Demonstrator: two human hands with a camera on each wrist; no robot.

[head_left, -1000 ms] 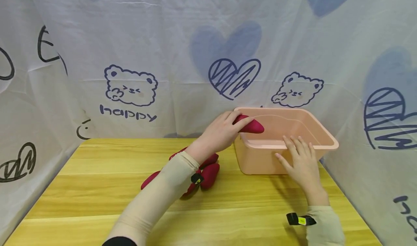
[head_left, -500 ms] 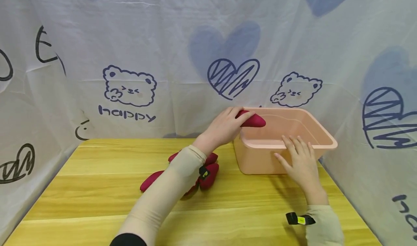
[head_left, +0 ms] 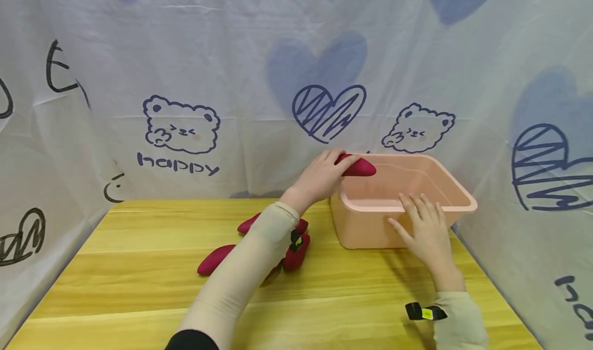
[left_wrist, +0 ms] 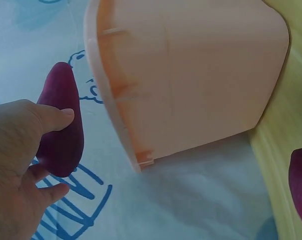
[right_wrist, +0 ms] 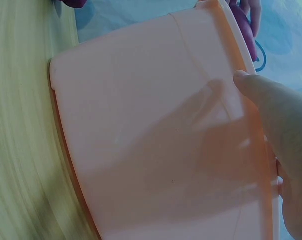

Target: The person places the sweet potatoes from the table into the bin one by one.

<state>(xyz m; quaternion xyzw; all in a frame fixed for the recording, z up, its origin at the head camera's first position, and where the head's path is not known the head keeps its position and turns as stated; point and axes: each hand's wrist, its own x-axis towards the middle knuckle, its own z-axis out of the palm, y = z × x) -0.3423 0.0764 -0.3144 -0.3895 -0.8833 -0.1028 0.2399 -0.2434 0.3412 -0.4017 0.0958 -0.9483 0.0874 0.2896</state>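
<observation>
- Gripping a crimson, elongated piece [head_left: 363, 168] in the left hand [head_left: 317, 180], between thumb and fingers.
- Held at the left end of a peach-coloured plastic tub [head_left: 370, 230], above the level of the rim, and apart from that rim in the left wrist view.
- Resting the right hand [head_left: 428, 234] on the near long side of the tub, with fingers spread and extended across the rim and with thumb against the outer side.
- Set upright toward the right of a wood-grained table [head_left: 120, 273], with opening facing up: the same tub.
- Scattered around and beneath the left forearm, on the tabletop: more crimson pieces [head_left: 214, 261], partly hidden, in a number impossible to tell.
- Worn on both arms: cream sleeves [head_left: 236, 288], with a small black device [head_left: 425, 312] bearing a yellow patch at each wrist.
- Hung behind and at both sides: a pale cloth [head_left: 255, 56] printed with blue hearts [head_left: 317, 64], two bear faces [head_left: 182, 126] in outline and the word "happy" [head_left: 178, 163].
</observation>
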